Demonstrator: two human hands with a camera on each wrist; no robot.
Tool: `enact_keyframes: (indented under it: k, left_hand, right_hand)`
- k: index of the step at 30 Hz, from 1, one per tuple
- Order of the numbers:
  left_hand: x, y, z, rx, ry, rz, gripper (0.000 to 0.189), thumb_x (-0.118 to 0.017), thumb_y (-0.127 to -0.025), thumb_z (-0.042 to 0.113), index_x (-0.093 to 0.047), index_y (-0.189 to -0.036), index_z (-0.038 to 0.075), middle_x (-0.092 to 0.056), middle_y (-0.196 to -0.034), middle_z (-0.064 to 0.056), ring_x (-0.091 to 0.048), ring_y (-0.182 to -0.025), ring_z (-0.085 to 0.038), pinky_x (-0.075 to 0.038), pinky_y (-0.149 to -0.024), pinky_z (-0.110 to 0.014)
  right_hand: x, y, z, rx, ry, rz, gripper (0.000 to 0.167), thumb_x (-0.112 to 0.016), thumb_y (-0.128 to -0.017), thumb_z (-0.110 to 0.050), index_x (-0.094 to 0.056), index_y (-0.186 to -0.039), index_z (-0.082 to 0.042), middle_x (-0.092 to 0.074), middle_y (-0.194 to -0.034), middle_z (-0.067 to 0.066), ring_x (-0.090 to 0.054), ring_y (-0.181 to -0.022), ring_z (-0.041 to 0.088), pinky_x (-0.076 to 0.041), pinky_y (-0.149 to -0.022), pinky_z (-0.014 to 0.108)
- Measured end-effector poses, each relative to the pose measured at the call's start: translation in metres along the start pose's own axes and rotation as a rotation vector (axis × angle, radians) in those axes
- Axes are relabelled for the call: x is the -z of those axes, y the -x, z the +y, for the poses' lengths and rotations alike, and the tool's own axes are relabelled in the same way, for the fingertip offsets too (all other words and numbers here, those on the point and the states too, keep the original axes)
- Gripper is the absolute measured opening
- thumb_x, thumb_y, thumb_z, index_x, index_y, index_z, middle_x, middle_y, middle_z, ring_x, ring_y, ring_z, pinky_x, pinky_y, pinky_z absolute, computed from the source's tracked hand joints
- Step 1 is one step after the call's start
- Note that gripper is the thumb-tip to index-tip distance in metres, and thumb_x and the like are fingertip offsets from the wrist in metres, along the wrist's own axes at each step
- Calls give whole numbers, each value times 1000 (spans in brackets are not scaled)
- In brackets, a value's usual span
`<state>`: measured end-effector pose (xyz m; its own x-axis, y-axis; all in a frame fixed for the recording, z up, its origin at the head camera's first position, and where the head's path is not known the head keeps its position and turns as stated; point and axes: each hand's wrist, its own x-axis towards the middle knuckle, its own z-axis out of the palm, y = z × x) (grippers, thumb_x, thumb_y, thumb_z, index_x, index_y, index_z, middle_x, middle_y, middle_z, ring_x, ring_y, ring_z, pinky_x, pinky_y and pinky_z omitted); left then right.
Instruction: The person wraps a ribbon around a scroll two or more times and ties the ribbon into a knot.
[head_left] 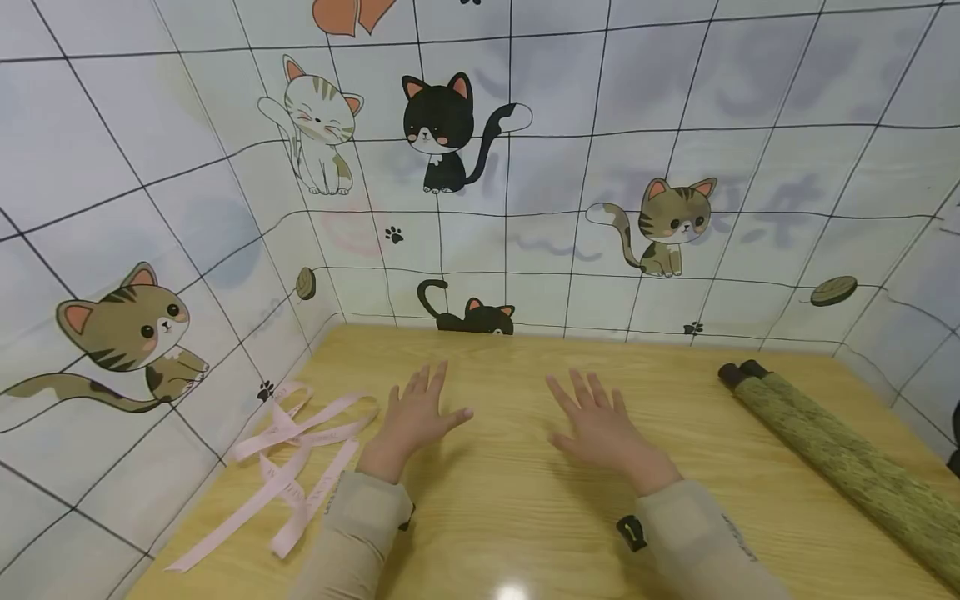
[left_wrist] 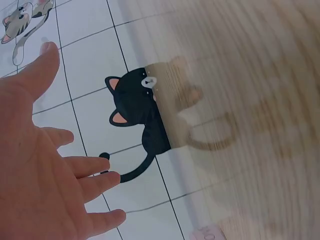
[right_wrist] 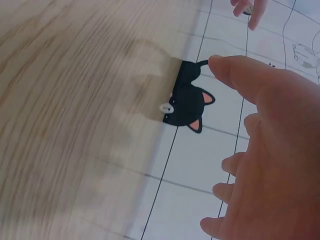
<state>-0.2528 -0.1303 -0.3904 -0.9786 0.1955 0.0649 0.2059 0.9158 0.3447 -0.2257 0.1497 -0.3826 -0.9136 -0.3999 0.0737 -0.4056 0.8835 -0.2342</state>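
Both hands hover palm-down over the wooden table [head_left: 510, 500], fingers spread and holding nothing. My left hand [head_left: 416, 421] is left of the middle, its thumb pointing inward. Just left of it lies a loosely tangled pink ribbon [head_left: 281, 483] with printed lettering; a bit of that ribbon [left_wrist: 207, 233] shows at the bottom edge of the left wrist view. On the other side my right hand [head_left: 603, 429] has its fingers fanned toward the back wall. In the right wrist view, the thumb and fingers of the right hand [right_wrist: 277, 150] stand apart from one another.
At the table's right side lie two long rolls [head_left: 847, 467] with a mottled green covering and dark ends. A wall covering [head_left: 555, 183] with a grid and cartoon cats encloses the table at the back and sides. Dark devices sit at both sleeve cuffs.
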Motion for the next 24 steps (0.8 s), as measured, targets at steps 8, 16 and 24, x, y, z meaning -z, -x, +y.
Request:
enact_keyframes:
  k: [8,16,24]
  left_hand:
    - [8,8,-15,60,-43,-16,94,-52,-83,66,-10,-151,17,-16,-152,-20,-14,-140,-35,-8,-107,-59]
    - [13,12,-22,84,-51,1,94,-55,-83,63,-10,-151,17,-15,-152,-20,-12,-140,-36,-7,-107,-60]
    - [24,23,-33,126,-81,19,92,-59,-84,56,-14,-150,9,-18,-151,-24,-17,-138,-40,-12,-106,-61]
  right_hand:
    - [-13,-21,-23,81,28,0,77,-59,-90,-39,-18,-150,-14,-9,-152,23,-6,-137,46,-9,-101,68]
    - [-22,-39,-47,143,55,-13,77,-59,-90,-41,-17,-150,-17,-11,-153,21,-8,-138,44,-11,-102,67]
    - [-26,-59,-75,201,70,-48,79,-59,-89,-43,-15,-151,-19,-12,-153,21,-6,-139,43,-11,-103,66]
